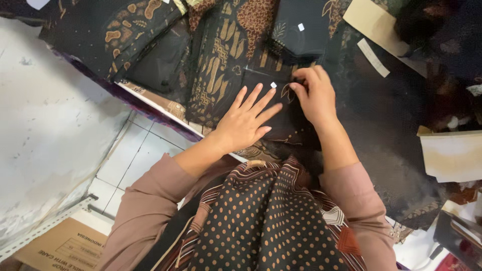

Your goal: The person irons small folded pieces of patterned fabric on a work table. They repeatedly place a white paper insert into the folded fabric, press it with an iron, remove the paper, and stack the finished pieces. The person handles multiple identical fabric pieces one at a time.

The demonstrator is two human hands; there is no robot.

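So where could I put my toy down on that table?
Free-ish: the dark cloth between the right hand and the cream paper. Crowded: around the left hand, where folded patterned fabric piles up.

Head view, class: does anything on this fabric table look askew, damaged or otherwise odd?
Nothing looks damaged or spilled. The left hand lies flat on the dark batik cloth while the right hand pinches it beside a small white tag. Only the overlapping cloth pieces and the paper patterns lie at mixed angles.

Dusty-pink long sleeves (150, 200), pushed up; dark brown scarf (261, 221) with orange dots.
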